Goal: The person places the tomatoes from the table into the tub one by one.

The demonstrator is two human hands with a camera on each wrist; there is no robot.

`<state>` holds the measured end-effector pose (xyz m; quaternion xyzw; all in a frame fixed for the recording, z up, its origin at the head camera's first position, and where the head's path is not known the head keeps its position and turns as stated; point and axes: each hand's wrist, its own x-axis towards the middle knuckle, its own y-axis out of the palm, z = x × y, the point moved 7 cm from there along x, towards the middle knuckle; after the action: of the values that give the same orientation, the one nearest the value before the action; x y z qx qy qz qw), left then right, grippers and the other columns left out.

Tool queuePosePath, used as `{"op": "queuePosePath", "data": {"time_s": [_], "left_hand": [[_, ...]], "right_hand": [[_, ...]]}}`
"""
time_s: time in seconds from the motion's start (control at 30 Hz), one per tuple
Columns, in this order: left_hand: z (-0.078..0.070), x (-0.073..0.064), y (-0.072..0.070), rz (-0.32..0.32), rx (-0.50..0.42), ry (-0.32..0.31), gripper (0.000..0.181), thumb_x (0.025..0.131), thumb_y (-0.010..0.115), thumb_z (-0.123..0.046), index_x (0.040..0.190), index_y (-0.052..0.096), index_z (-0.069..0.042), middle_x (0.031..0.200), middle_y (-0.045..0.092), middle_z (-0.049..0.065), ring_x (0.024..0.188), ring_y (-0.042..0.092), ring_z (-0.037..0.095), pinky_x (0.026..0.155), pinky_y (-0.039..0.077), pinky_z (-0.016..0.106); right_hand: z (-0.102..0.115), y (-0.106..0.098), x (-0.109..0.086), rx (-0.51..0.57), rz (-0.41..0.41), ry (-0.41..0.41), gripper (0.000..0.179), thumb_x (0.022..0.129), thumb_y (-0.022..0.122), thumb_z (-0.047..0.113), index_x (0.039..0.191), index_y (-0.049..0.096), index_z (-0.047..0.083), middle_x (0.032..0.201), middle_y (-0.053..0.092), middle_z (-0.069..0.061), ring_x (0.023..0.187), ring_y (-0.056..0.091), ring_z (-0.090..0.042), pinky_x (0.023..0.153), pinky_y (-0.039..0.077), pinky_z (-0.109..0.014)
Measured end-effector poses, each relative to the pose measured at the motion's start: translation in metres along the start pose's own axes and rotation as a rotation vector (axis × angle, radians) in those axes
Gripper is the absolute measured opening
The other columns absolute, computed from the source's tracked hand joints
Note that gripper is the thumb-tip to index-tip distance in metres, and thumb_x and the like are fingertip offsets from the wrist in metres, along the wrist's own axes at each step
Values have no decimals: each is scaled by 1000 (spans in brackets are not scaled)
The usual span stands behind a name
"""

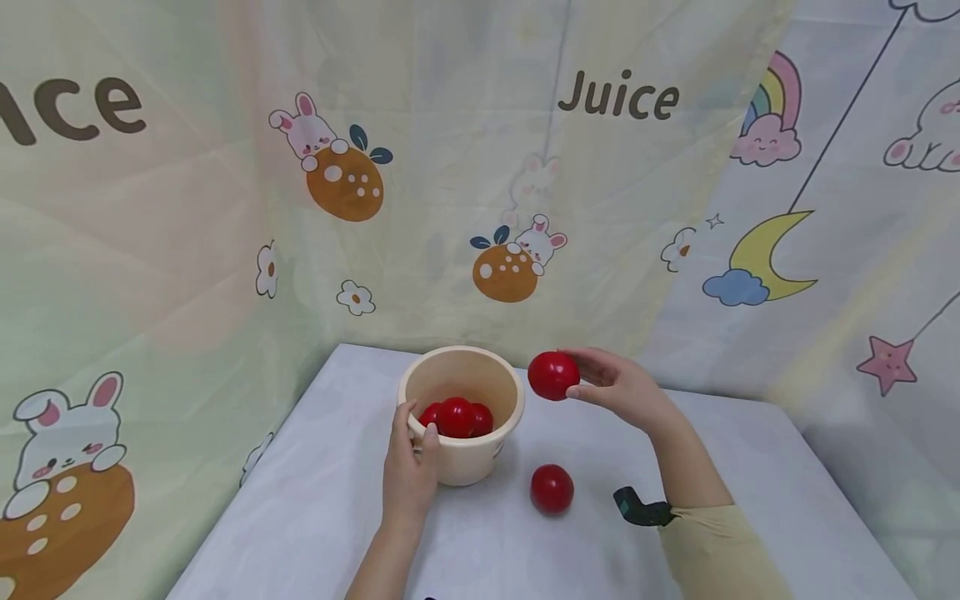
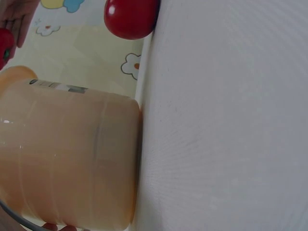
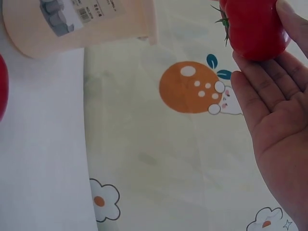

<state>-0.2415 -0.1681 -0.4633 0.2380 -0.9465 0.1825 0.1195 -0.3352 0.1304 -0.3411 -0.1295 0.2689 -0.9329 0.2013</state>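
Observation:
A cream plastic bucket (image 1: pixel 461 461) stands on the table with several red tomatoes (image 1: pixel 456 417) inside it. My left hand (image 1: pixel 411 475) grips the bucket's near left rim, thumb over the edge; in the left wrist view its fingertips show at the bucket's lower side. Right of the bucket and about level with its rim, my right hand (image 1: pixel 618 390) holds a red tomato (image 1: pixel 552 375) between thumb and fingers. A green stem shows on this tomato (image 3: pixel 255 29) in the right wrist view. Another tomato (image 1: pixel 552 489) lies on the table, to the right of the bucket and nearer me.
The white-covered table (image 1: pixel 315 500) ends at printed curtains (image 1: pixel 450 167) behind and at both sides. A dark strap (image 1: pixel 642 508) is on the right wrist by the sleeve. A printed label (image 3: pixel 82 14) marks the bucket's side.

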Motion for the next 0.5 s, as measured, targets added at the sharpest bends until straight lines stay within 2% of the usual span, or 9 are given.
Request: {"op": "queuePosePath", "data": {"time_s": [0.13,0.37,0.5], "left_hand": [[1,0,0,1,1,-2,52,97,54,-45,144,37,-31,150,46,1,130,51,26,89,57,48],[2,1,1,5,7,-4,51,97,54,-42,144,36,-34,150,45,0,131,50,24,90,57,47],[1,1,1,6,3,0,52,97,55,-40,145,37,-29,150,45,1,131,51,26,90,57,48]], "right_hand": [[5,6,9,13,18,-4,67,78,81,42,138,54,31,140,58,-1,132,54,-30,93,57,-45],[14,16,24,26,52,1,64,79,80,43,137,55,32,137,59,1,128,57,-27,92,57,-43],[20,24,33,25,71,-8,63,78,81,43,136,56,33,135,61,2,126,58,-26,91,57,-43]]}}
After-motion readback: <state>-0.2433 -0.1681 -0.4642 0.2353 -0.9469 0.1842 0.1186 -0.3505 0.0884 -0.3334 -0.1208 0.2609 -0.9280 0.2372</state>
